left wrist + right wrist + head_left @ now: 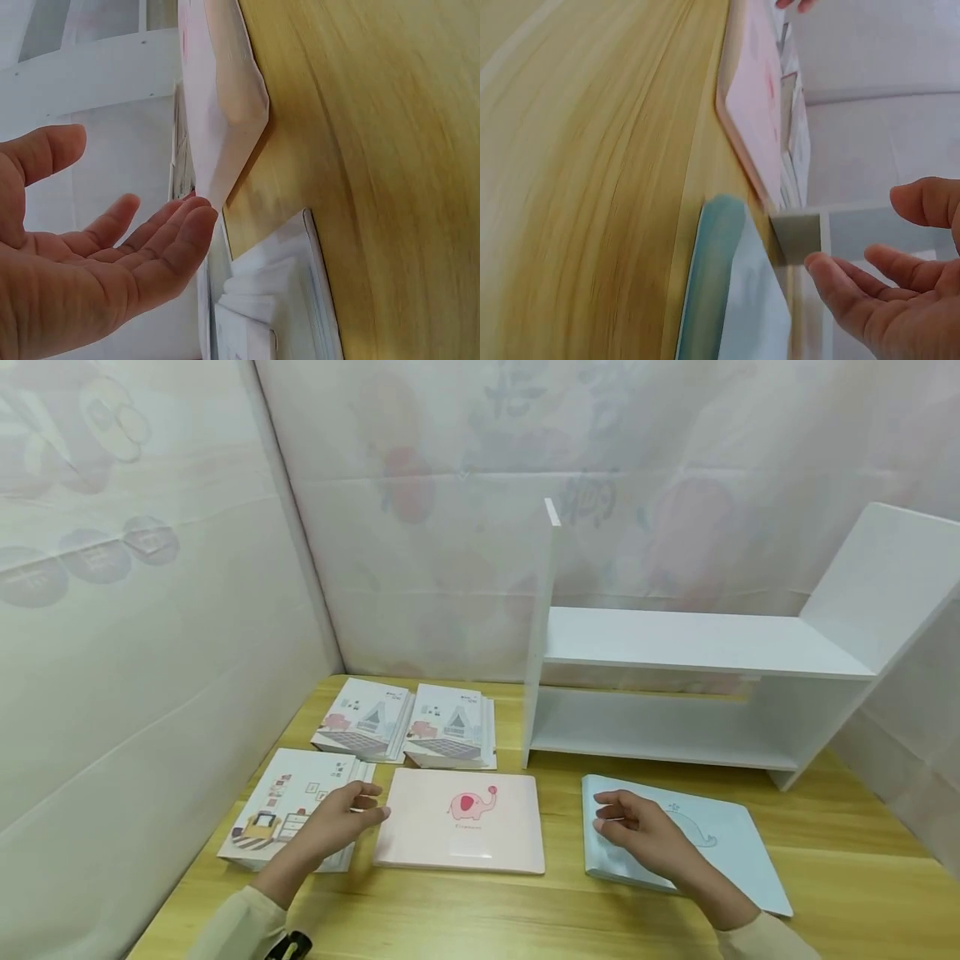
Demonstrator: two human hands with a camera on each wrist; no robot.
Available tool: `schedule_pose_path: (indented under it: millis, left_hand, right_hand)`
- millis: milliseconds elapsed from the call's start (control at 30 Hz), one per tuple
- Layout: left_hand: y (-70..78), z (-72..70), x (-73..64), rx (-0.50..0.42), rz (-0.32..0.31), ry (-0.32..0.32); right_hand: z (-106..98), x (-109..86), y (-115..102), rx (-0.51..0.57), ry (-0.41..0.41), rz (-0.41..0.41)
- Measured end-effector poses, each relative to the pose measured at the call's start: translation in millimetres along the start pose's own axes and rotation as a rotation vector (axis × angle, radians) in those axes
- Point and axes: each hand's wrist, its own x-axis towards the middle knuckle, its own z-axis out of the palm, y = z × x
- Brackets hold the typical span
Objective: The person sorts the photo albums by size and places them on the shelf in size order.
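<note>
The sleeves [238, 928] are plain cream, and a black, pale-marked device [288, 947] sits by the left cuff [264, 905].

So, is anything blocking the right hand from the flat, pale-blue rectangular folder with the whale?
Nothing visible: the right hand hovers above the pale-blue folder, with only open air showing between them.

On bench [480, 918]: centre folder [460, 822]; right folder [731, 827] apart, to its right. Front book stack [288, 802] just left of centre folder. Behind it, left rear book stack [362, 720]; beside that, behind centre folder, right rear book stack [446, 725]. Shelf [697, 639] behind right folder.
</note>
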Motion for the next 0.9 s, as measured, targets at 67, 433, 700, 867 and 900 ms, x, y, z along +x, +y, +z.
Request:
schedule_pose_path:
  millis: [67, 433, 700, 867, 900]
  left_hand:
    - [-0.9, -0.2, 0.6, -0.064, -0.026, -0.015]
    - [-13.7, -4.7, 14.5, -0.285, -0.168, -0.092]
    - [-12.2, -4.0, 16.2, -0.326, -0.216, -0.153]
    - [-10.6, -0.6, 17.2, -0.312, -0.246, -0.165]
    - [-10.2, 0.0, 17.4, -0.309, -0.254, -0.158]
  right_hand:
    - [0.5, 3.4, -1.1, 0.117, -0.070, 0.027]
    - [11.8, 18.5, 1.2, 0.444, -0.239, 0.123]
    - [25.5, 29.3, 3.3, 0.459, -0.236, 0.184]
    - [35.0, 35.4, 6.5, 0.479, -0.235, 0.204]
    - [36.7, 36.3, 7.0, 0.479, -0.232, 0.208]
